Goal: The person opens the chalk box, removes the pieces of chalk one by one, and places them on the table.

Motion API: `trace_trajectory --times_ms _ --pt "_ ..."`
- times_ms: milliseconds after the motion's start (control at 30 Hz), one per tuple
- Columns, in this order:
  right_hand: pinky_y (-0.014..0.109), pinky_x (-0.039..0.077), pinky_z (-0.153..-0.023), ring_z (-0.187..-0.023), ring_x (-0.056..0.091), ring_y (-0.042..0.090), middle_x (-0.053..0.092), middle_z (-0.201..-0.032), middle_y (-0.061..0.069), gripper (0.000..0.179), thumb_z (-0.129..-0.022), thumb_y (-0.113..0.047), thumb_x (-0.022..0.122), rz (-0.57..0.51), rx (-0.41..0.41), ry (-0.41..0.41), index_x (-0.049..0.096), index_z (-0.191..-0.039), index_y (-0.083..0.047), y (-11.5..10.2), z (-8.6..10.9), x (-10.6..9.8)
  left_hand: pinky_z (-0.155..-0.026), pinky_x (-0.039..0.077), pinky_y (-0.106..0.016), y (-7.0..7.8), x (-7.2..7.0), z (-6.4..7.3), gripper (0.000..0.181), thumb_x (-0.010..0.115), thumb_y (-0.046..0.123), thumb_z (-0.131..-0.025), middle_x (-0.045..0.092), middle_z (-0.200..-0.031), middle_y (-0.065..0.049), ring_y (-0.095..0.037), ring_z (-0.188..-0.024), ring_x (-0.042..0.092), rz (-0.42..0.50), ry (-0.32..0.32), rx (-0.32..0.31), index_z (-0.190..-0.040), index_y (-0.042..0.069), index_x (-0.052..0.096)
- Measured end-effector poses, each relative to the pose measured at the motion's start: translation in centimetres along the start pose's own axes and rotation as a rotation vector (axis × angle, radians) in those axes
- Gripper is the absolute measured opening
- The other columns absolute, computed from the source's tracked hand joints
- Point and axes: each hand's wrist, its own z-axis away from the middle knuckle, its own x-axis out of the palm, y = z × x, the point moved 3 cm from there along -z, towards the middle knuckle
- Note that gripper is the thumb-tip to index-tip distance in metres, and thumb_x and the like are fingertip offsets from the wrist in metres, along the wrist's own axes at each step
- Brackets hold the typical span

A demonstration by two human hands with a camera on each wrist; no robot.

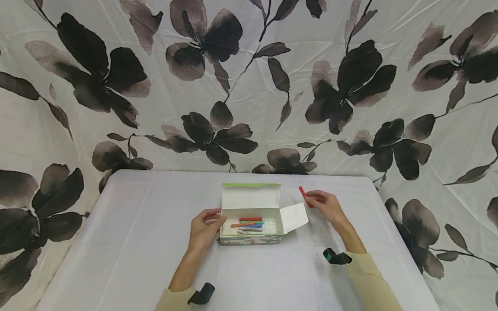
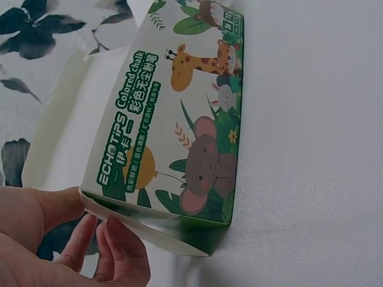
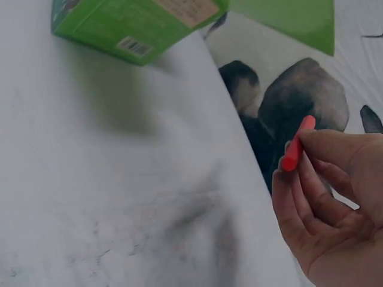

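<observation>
R grip (image 1: pixel 328 207): narrow pinch w/ red chalk (image 3: pixel 295 149)

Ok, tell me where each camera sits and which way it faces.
Head: worn there, facing forward-down at the chalk box; left hand, right hand, sleeves show.
Left wrist: worn there, facing the box's printed side; left hand shows.
Right wrist: worn there, facing the held red chalk; right hand shows.
Head and right wrist share that chalk.

Head view: high, well back, facing forward and down across bench (image 1: pixel 136 250). Left wrist view: close on printed side of box (image 2: pixel 170 134). Right wrist view: close on chalk (image 3: pixel 299 143), box end at top. All three share box.
</observation>
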Motion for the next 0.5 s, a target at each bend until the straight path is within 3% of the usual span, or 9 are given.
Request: trace_trajectory --times_ms 300,500 --pt "0.025 0.057 -0.082 -0.1 0.07 0.023 0.071 -0.117 0.023 0.037 -0.101 -0.016 0.068 0.029 0.03 0.046 0.064 -0.128 0.008 1.8 0.6 0.1 -0.067 0.055 -0.019 0.0 0.0 0.1 0.034 0.077 0.007 -0.091 0.064 -0.111 -0.017 -0.017 -0.086 0.061 0.0 0.001 0.01 -0.122 -0.004 0.068" --pt "0.021 0.054 -0.07 -0.092 0.07 0.024 0.073 -0.107 0.019 0.029 -0.1 -0.014 0.069 0.159 0.024 0.105 0.068 -0.12 0.006 3.7 0.7 0.0 -0.066 0.055 -0.019 0.0 0.0 0.1 0.035 0.077 0.007 -0.091 0.064 -0.111 -0.017 -0.015 -0.085 0.06 0.011 -0.003 0.002 -0.123 -0.004 0.068"
